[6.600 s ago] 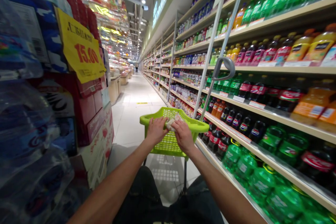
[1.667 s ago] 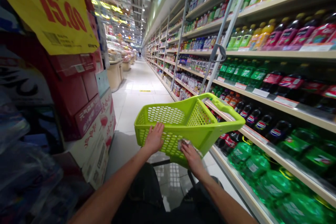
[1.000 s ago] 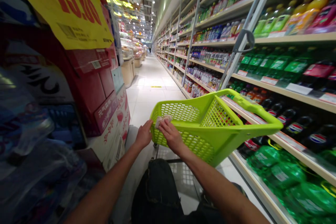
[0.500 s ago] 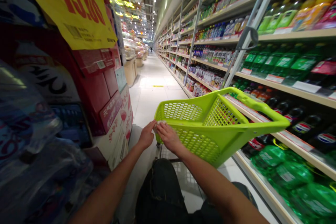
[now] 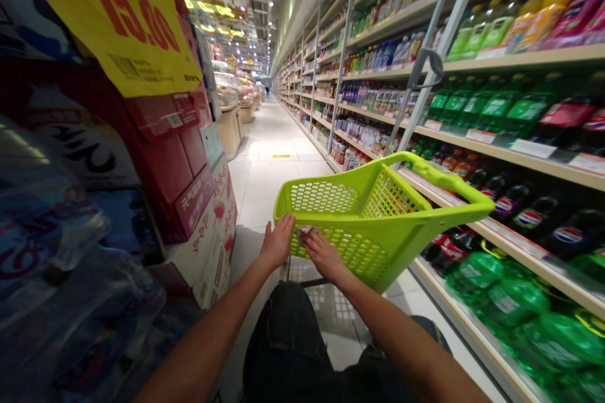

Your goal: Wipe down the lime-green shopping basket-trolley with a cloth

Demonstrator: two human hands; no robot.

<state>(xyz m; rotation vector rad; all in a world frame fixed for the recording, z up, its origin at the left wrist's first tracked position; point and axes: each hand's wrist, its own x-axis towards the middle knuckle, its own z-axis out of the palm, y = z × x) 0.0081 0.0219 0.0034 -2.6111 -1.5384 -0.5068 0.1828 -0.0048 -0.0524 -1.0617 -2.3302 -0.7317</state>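
A lime-green plastic shopping cart [image 5: 406,230] stands before me, its perforated long side facing me and its handle toward the right. My left hand [image 5: 276,244] rests against the cart's left end, fingers stretched up to the rim and thumb apart. It holds nothing that I can see. In my right hand [image 5: 326,257] is a small crumpled wiping cloth [image 5: 307,233], possibly a tissue, off-white and brownish. The fingers press it against the cart's side, just below the rim and near the left corner. My fingers partly hide the cloth.
Shelves of bottled drinks [image 5: 501,101] line the right, close to the cart handle. Stacked boxes [image 5: 189,195] and plastic-wrapped packs [image 5: 57,252] crowd the left under a yellow price sign [image 5: 118,19]. A tiled aisle [image 5: 265,132] runs ahead. My knees are below the cart.
My hands were together at the cart's left corner. The right has moved rightward along the side with the cloth, while the left has opened flat against the end. The view has shifted slightly.
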